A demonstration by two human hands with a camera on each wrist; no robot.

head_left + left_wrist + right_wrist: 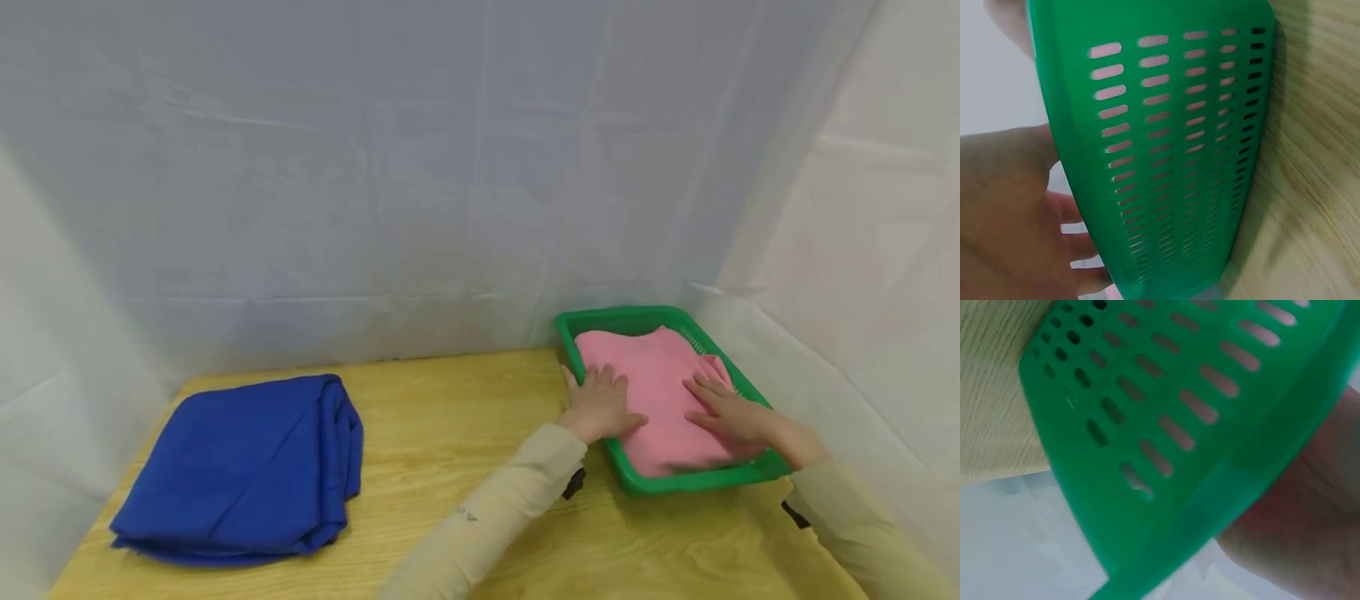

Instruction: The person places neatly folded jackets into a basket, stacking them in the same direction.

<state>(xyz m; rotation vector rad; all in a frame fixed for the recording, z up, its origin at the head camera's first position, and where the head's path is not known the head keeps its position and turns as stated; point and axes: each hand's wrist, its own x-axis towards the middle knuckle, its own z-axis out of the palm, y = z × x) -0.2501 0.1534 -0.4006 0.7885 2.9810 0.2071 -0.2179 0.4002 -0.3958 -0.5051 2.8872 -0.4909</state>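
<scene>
A pink folded cloth [652, 375] lies inside a green plastic basket [667, 482] at the right of the table. My left hand [600, 404] rests on the cloth's left side with its fingers spread, its wrist over the basket's rim. On the cloth's right side lies my right hand [727, 412], fingers extended. In the left wrist view the slotted basket wall [1141, 144] fills the middle, and the left hand [1010, 206] reaches past its rim. The right wrist view has the basket's wall [1166, 381] in front of part of the right hand [1304, 519].
A blue folded cloth [232, 467] lies at the left of the wooden table [450, 417]. White sheeting [450, 167] hangs behind the table and along both sides, close to the basket's right side.
</scene>
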